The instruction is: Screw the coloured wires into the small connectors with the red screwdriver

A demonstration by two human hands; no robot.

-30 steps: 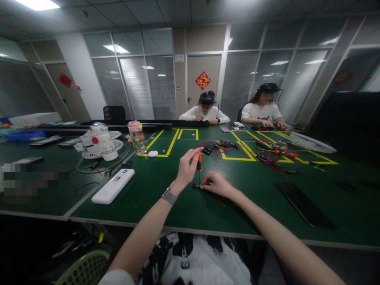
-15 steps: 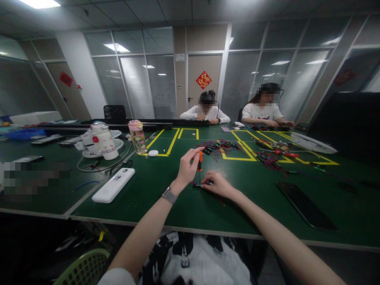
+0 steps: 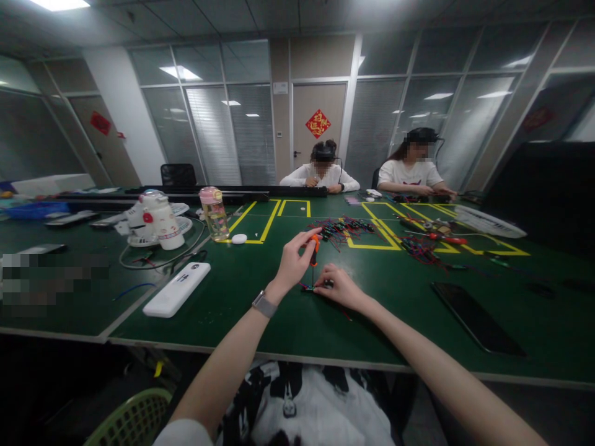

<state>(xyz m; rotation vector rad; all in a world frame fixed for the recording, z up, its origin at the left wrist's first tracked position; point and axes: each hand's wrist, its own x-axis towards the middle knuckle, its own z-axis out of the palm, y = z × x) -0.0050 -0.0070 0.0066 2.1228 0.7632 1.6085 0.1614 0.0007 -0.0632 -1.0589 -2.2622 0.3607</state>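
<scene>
My left hand (image 3: 297,257) is closed round the orange handle of a screwdriver (image 3: 315,249), which stands upright with its thin shaft pointing down. At the shaft's lower end lies a small green circuit board with wires (image 3: 307,288) on the table. Fingers of my right hand (image 3: 339,286) pinch the board's right side and hold it against the tabletop. A red wire trails out below that hand. Just beyond my hands is a pile of small boards with red, blue and black wires (image 3: 346,229). The exact spot the screwdriver tip touches is too small to make out.
On the green table (image 3: 260,322), a white power bank (image 3: 177,289) lies left and a black phone (image 3: 478,317) right. Further off are a bottle (image 3: 214,217), a white robot-shaped object (image 3: 160,220), a second wire pile (image 3: 421,249) and yellow tape outlines. Two people sit opposite.
My hands, the screwdriver and the board stay nearly in place. The view has shifted very slightly. Across the table, one person's hand has lifted a little towards the face.
</scene>
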